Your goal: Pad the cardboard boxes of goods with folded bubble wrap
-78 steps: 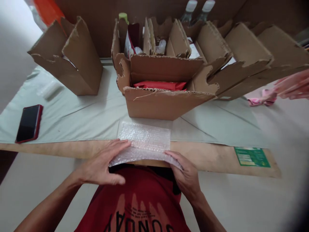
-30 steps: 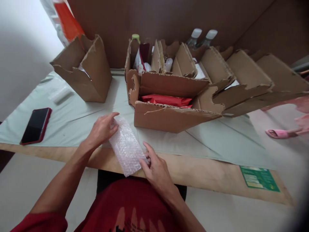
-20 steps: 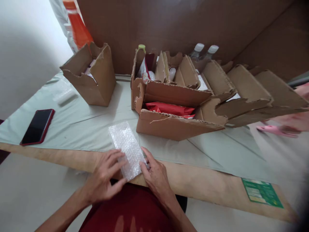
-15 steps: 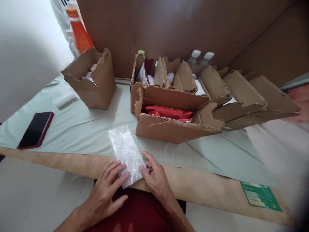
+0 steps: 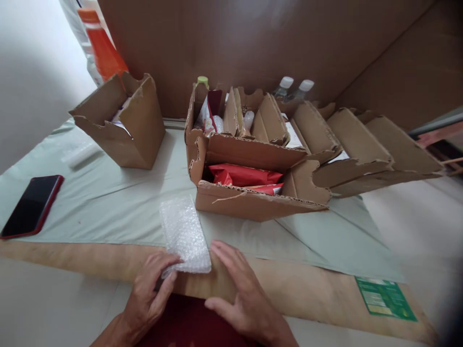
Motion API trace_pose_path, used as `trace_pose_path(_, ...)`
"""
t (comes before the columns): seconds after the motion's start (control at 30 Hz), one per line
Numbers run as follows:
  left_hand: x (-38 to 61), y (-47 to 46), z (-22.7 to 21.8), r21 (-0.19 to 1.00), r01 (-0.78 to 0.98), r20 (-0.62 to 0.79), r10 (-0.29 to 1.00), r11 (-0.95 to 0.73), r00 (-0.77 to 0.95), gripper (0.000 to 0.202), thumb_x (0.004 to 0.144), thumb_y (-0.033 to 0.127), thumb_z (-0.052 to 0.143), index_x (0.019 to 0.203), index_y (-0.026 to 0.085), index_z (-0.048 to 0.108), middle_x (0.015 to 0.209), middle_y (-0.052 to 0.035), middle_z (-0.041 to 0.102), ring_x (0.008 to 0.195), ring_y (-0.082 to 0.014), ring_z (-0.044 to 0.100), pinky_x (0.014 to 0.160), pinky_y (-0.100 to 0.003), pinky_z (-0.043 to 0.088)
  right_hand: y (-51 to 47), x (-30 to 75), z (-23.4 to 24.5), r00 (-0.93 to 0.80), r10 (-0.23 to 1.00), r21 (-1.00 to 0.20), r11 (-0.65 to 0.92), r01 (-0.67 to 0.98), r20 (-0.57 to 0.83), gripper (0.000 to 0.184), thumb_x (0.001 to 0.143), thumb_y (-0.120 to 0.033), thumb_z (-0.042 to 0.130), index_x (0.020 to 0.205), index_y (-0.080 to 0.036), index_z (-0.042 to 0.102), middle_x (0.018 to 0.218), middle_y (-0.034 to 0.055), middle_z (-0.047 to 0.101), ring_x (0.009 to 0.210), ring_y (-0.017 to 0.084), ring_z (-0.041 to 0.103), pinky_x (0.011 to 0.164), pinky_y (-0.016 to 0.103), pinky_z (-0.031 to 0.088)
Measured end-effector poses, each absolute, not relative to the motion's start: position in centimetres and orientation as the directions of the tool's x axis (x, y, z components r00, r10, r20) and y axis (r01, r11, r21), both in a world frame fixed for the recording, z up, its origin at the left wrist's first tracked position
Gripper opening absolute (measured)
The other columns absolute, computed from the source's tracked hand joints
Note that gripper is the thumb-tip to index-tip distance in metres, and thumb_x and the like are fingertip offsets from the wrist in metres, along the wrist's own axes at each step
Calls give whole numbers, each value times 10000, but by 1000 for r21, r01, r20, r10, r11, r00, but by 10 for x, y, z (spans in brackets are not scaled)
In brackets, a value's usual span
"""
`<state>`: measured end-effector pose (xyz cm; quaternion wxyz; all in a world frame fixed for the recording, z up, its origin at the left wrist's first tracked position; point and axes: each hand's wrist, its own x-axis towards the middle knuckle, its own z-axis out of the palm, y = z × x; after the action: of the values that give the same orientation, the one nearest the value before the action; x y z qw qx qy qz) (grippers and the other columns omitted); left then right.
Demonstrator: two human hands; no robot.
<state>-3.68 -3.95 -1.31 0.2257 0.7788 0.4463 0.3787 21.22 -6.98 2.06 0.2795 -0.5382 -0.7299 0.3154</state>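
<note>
A flat rectangle of clear bubble wrap (image 5: 185,233) lies at the table's front edge, its near end over the bare wooden strip. My left hand (image 5: 150,284) pinches its near left corner between thumb and fingers. Just right of the wrap, my right hand (image 5: 242,291) is open, thumb spread away from the fingers, holding nothing. Beyond the wrap stands a cardboard box (image 5: 260,207) with red packets (image 5: 246,176) inside.
A phone (image 5: 31,207) in a red case lies at left. Behind it stand another cardboard box (image 5: 141,130) and an orange bottle (image 5: 104,53). More cardboard bins (image 5: 314,125) line the back right, with white-capped bottles (image 5: 285,84) behind. A green label (image 5: 385,298) is on the front edge.
My right hand has let go of the wrap's right edge and opened. The left hand has gone from resting fingers on the wrap to pinching its corner. The wrap has turned slightly.
</note>
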Motion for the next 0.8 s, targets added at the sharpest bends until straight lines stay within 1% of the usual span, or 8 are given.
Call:
trace_pose_path(0.03,-37,-38,-14,696,527,379,873,-488,307,265,973,168,526,1180,261,662,991,-54,776,922,-220,754,799,-324,634,-67,209,20,-323,943,-741,272,613,79,806,834,-251,776,1560,-264,427,1566,129,530,1439,292,503,1177,468,454)
trace_pose_path(0.1,-37,-35,-15,698,534,376,879,-477,294,215,989,198,537,1147,250,673,964,-46,773,890,-205,759,776,-292,635,-59,199,13,-355,931,-733,295,613,78,717,880,-209,720,1544,-255,451,1475,115,622,1346,265,590,1135,448,497)
trace_pose_path(0.17,-38,-33,-17,691,547,379,881,-473,282,172,1002,244,562,1130,238,677,939,-35,773,858,-188,764,762,-258,633,-50,188,1,-304,951,-759,239,605,57,556,927,-169,644,1468,-244,542,1291,89,737,1168,236,692,1036,403,560)
trace_pose_path(0.23,-39,-32,-18,667,578,390,882,-469,266,157,1004,287,592,1121,230,681,928,-29,776,829,-176,766,751,-236,629,-43,179,-11,-228,973,-795,167,582,38,448,944,-154,607,1384,-235,616,1192,76,777,1052,222,733,952,361,593)
trace_pose_path(0.43,-36,-23,-16,569,723,379,905,-392,193,217,1020,352,592,1145,195,676,935,-41,796,749,-165,773,699,-218,623,-28,174,-23,-141,989,-825,111,555,38,423,933,-156,610,1350,-225,629,1166,71,788,975,209,764,871,307,609)
trace_pose_path(0.57,-33,-12,-11,582,722,274,927,-373,257,207,1035,299,559,1177,184,656,922,-31,783,729,-144,755,679,-209,598,-32,185,-11,-93,964,-726,248,641,247,373,960,-166,612,1330,-205,604,1142,90,762,986,204,730,861,317,586)
trace_pose_path(0.67,-34,-6,-9,600,720,202,937,-349,286,194,1027,245,559,1188,179,645,856,-4,741,701,-133,726,650,-209,572,-39,192,-1,-224,905,-568,405,716,362,329,962,-142,598,1279,-222,629,1198,99,729,1105,230,671,930,377,531)
trace_pose_path(0.8,-37,-4,-11,601,716,186,933,-356,308,197,1023,208,550,1198,166,630,837,-3,703,693,-137,695,639,-228,556,-35,186,-5,-523,816,-443,575,688,246,374,935,-99,595,1287,-212,646,1352,93,698,1342,282,553,1040,450,450)
